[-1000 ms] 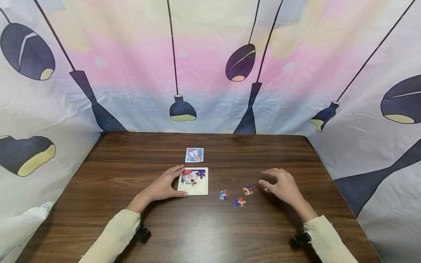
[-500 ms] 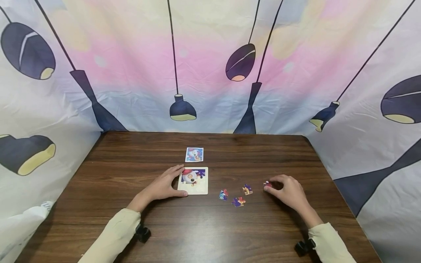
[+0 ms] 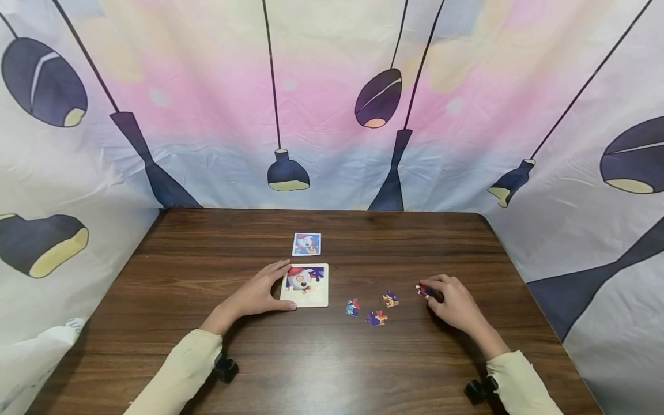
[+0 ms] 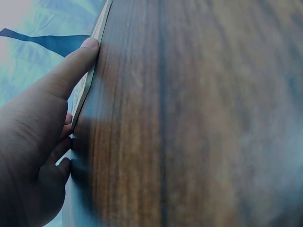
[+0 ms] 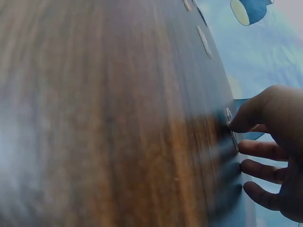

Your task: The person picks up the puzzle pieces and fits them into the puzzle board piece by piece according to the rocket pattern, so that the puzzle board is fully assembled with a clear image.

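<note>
A pale square puzzle board [image 3: 311,297], partly filled with a cartoon picture of a white face in a red hat, lies on the table. My left hand [image 3: 259,291] holds it at its left side, thumb [image 4: 87,49] on the near edge and fingers at the far corner. At the right, my right hand [image 3: 453,302] pinches a small red and purple puzzle piece [image 3: 422,290] at the table surface. Thumb and fingers cover part of that piece. Between the hands lie a blue and red piece [image 3: 353,307], a purple and orange piece [image 3: 376,318] and a yellow and purple piece [image 3: 391,298].
Behind the board lies a small picture card [image 3: 306,244] with a similar cartoon. The dark wooden table [image 3: 218,242] ends at a printed cloth backdrop [image 3: 332,115], which also hangs at both sides.
My right hand has come down onto the puzzle piece, and its fingers have closed on it. More of the piece's red and purple face now shows. The left hand and board stay put.
</note>
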Available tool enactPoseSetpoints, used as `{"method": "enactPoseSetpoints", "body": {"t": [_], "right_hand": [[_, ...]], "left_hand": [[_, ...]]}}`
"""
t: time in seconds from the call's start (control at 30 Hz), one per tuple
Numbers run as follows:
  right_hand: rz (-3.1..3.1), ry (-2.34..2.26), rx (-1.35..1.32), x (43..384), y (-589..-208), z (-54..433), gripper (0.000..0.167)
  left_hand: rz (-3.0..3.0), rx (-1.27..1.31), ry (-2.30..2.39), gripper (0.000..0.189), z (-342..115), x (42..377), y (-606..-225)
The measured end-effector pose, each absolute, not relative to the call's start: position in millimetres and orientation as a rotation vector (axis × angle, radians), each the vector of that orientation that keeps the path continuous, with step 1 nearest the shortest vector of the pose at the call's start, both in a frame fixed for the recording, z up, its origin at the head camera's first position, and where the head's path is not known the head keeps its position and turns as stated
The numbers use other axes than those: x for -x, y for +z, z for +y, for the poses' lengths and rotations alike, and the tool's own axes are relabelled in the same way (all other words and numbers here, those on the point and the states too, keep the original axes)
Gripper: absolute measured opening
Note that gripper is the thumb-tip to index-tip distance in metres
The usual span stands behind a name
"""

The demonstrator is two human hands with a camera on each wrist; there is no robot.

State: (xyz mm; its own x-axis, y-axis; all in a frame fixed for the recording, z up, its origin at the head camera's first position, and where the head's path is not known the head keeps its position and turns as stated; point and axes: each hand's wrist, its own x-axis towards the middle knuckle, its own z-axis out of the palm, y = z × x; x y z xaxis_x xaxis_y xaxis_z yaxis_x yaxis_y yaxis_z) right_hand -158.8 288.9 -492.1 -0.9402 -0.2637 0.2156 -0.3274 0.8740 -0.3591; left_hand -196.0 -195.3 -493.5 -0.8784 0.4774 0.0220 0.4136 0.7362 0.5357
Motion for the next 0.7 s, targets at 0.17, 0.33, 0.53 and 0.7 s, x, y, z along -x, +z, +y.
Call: {"method": "enactPoseSetpoints", "body": {"t": [0.17, 0.33, 0.53, 0.7], "right_hand": [[-2.887, 0.615, -0.406, 158.7, -491.3, 293.6, 0.037], [-2.893, 0.602, -0.374, 160.1, -493.8, 297.1, 0.040], [-2.867, 0.596, -0.405, 162.7, -495.9, 296.9, 0.028], [-2.853, 0.583, -0.434, 164.8, -496.7, 296.5, 0.022]], "left_hand": [[2.824, -0.727, 0.818, 0.109, -195.8, 195.3, -493.0], [2.829, -0.717, 0.809, 0.109, -196.0, 194.7, -492.3], [2.815, -0.713, 0.814, 0.110, -194.7, 194.0, -491.1], [2.815, -0.709, 0.814, 0.110, -194.6, 194.4, -491.7]]}}
